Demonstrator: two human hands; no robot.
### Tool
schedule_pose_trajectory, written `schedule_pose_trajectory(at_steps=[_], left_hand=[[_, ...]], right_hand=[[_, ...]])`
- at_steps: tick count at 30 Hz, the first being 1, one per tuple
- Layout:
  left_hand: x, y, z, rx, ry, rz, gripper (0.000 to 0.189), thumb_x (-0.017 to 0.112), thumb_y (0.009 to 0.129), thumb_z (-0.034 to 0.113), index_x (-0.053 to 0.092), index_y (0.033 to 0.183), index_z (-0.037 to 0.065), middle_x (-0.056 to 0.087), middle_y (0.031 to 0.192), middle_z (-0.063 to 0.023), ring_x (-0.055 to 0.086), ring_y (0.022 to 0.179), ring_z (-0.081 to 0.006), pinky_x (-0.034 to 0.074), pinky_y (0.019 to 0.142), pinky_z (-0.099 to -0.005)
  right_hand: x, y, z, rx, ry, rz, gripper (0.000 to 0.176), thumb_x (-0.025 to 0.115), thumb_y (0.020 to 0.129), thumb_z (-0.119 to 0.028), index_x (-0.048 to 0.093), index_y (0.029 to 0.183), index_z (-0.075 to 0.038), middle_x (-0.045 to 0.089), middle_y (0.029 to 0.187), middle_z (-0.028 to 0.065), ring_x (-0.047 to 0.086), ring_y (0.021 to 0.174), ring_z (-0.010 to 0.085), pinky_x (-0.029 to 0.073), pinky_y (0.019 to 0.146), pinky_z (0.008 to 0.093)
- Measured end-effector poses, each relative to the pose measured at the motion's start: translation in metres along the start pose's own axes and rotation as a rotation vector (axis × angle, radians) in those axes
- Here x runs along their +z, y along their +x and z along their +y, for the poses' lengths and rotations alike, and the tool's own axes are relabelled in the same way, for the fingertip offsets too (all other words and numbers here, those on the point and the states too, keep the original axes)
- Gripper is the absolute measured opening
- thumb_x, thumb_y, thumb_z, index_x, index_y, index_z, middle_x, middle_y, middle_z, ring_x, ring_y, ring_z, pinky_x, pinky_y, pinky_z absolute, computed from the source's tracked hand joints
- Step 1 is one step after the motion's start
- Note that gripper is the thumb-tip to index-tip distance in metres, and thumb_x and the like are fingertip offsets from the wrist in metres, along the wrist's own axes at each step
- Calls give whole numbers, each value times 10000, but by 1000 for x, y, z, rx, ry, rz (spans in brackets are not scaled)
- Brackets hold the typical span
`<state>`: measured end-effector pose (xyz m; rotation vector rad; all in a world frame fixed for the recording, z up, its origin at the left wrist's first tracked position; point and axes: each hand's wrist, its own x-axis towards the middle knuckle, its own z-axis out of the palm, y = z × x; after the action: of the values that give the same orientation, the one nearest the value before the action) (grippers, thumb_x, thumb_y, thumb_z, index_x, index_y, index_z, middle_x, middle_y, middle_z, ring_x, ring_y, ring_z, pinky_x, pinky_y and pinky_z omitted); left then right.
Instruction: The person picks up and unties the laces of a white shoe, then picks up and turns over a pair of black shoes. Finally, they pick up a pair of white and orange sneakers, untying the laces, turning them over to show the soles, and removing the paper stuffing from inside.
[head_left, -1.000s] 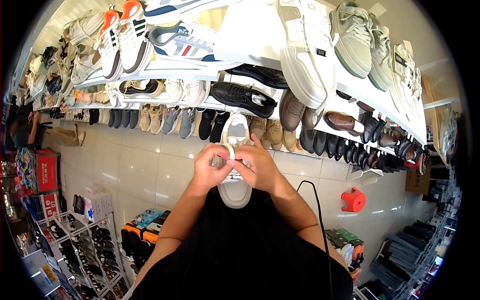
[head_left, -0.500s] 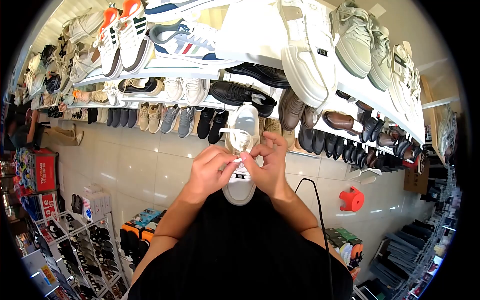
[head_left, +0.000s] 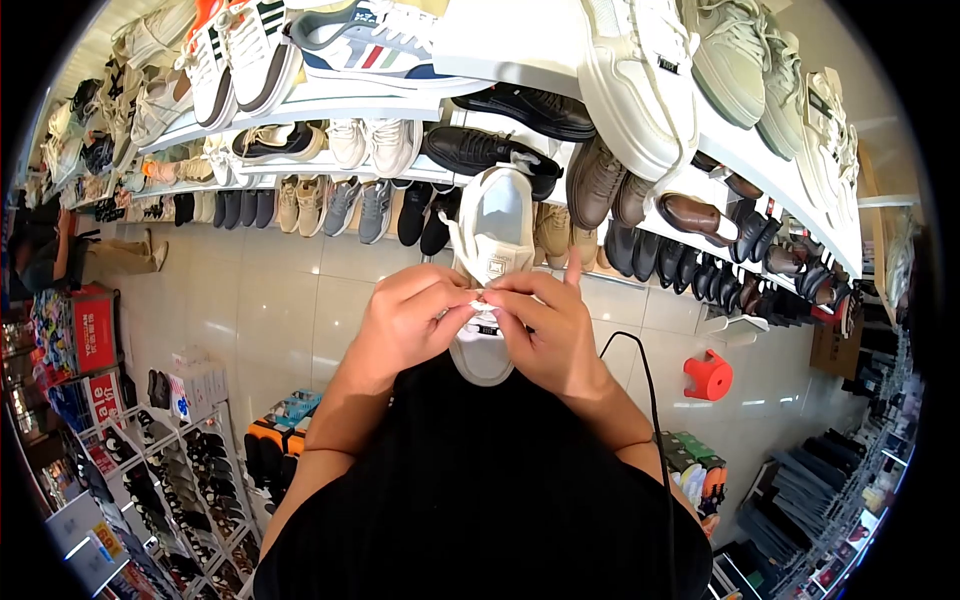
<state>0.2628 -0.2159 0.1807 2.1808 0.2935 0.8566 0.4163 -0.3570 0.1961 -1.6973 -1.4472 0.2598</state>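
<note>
A pale sneaker point(head_left: 483, 358) is in front of my chest, its toe toward me and its open collar pointing away. My left hand point(head_left: 410, 318) pinches a white shoelace point(head_left: 482, 303) over the sneaker's tongue. From the other side my right hand point(head_left: 545, 328) pinches the same lace, thumb and index finger together and one finger raised. The two sets of fingertips nearly meet above the eyelets and cover part of the lacing. A dark label shows just below them. What supports the sneaker from beneath is hidden.
Ahead, a white shelf point(head_left: 400, 92) carries sneakers, including a large white sneaker point(head_left: 635, 95). A red stool point(head_left: 708, 375) stands on the tiled floor to the right, near a black cable point(head_left: 650, 400). Wire racks point(head_left: 165, 470) of shoes stand at left. A person point(head_left: 75, 255) is at far left.
My right hand has closed in, its fingers now gathered at the lace beside my left fingertips. The lace loop that stood over the tongue has dropped toward the left side of the sneaker.
</note>
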Motion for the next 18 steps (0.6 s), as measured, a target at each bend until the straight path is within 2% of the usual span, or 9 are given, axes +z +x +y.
schedule_pose_trajectory(at_steps=[1, 7, 10, 14, 16, 18], left_hand=[[0, 0, 2, -18, -29, 0, 193, 830, 732, -24, 695, 859, 31, 715, 858, -105, 718, 752, -262, 572, 637, -335], [-6, -3, 8, -86, -123, -39, 176, 833, 747, -18, 691, 844, 17, 706, 851, -107, 709, 749, -270, 566, 634, -334], [-7, -2, 12, -85, -106, -46, 174, 833, 748, -20, 688, 838, 12, 708, 855, -114, 707, 746, -275, 564, 629, -332], [-9, -6, 7, -103, -151, -47, 173, 835, 758, -14, 682, 837, 2, 716, 869, -127, 702, 729, -268, 560, 610, -329], [-9, -6, 10, -119, -160, -73, 174, 831, 760, -27, 671, 825, -6, 726, 885, -155, 721, 761, -259, 570, 646, -327], [-8, -6, 11, -134, -161, -86, 176, 833, 764, -29, 666, 816, -10, 731, 889, -170, 730, 776, -255, 575, 664, -325]], right_hand=[[-4, -1, -1, -19, -16, -32, 207, 734, 838, 22, 767, 994, -109, 697, 977, 7, 678, 871, 197, 173, 1184, 692], [-20, 1, -14, 167, 329, -153, 232, 733, 823, 37, 748, 997, -115, 704, 958, 26, 679, 879, 241, 233, 1202, 634], [-13, -2, -10, 59, 224, -128, 222, 734, 808, 45, 740, 983, -91, 704, 942, 47, 687, 868, 253, 326, 1166, 630], [-9, -9, 5, -175, 98, -23, 190, 773, 780, 45, 733, 932, -63, 737, 923, 67, 705, 859, 242, 422, 1131, 555], [-10, -9, 7, -263, 33, 35, 201, 793, 772, 37, 733, 939, -58, 744, 934, 74, 713, 868, 241, 467, 1098, 536], [-9, -10, 9, -288, -47, 109, 211, 786, 748, 43, 739, 931, -51, 731, 914, 67, 710, 845, 235, 458, 1105, 547]])
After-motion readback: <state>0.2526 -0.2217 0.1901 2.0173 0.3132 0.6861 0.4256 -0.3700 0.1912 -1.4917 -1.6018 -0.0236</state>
